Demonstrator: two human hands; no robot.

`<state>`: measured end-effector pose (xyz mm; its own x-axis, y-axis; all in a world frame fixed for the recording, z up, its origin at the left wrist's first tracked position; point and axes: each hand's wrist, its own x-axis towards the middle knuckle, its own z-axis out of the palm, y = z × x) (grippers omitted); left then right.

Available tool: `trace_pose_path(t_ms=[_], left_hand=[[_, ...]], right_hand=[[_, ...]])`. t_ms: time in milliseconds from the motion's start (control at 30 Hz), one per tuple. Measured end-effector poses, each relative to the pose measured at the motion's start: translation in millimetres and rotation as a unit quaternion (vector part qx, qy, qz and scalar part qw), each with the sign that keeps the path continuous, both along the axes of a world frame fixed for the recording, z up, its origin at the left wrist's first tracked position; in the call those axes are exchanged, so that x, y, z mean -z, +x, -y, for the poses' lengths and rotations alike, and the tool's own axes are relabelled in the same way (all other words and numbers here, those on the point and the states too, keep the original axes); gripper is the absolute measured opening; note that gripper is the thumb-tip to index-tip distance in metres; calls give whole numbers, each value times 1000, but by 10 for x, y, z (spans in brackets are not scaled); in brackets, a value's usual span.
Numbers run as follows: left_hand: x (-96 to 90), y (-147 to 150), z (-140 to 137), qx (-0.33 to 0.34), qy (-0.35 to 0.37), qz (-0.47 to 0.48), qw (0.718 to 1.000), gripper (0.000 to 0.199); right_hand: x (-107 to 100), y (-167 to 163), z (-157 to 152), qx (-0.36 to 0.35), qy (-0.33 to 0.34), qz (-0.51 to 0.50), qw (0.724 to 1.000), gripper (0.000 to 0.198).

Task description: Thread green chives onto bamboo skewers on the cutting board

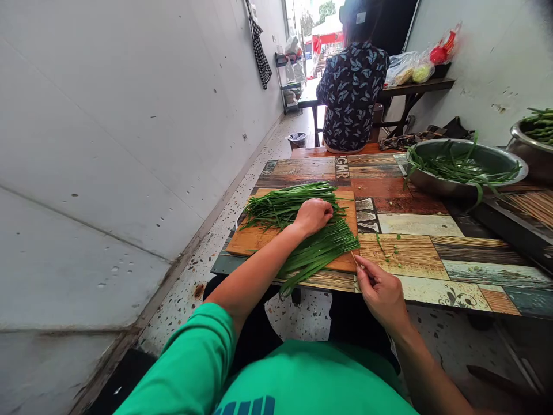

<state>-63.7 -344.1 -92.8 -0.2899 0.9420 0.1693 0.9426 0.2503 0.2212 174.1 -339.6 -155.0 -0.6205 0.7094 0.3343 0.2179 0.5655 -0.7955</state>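
Note:
Long flat garlic chives lie on a wooden cutting board point(260, 241) in two bunches. The far bunch of garlic chives point(285, 202) is a loose pile, and the near fanned bunch point(317, 251) hangs its leaf tips over the table's front edge. My left hand point(314, 215) reaches across between them, its fingers closed in a pinch among the chives; the pinched part is mostly hidden. Just off the board's right corner, my right hand point(381, 291) grips a thin wooden skewer point(353, 257) between thumb and fingers. The skewer's tip touches or lies close to the near bunch's ends.
A metal bowl point(469, 180) with more green leaves stands at the right. Beside it are a dark tray of wooden skewers point(533, 204) and a metal pot point(529, 147) of green stalks. Green scraps dot the patterned table point(406, 259). A person point(355, 95) sits ahead, back turned.

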Motion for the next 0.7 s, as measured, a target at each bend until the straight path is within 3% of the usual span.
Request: trace_pose_path(t_ms=[400, 567, 700], left_hand=[[-65, 49, 54, -16, -3, -30, 999, 26], [-76, 12, 62, 42, -10, -14, 999, 18], [-73, 2, 44, 48, -35, -23, 998, 16]], right_hand=[[-40, -29, 6, 10, 16, 8, 1000, 36], [-15, -9, 8, 10, 13, -1, 1000, 36], [-27, 7, 16, 10, 14, -3, 1000, 35]])
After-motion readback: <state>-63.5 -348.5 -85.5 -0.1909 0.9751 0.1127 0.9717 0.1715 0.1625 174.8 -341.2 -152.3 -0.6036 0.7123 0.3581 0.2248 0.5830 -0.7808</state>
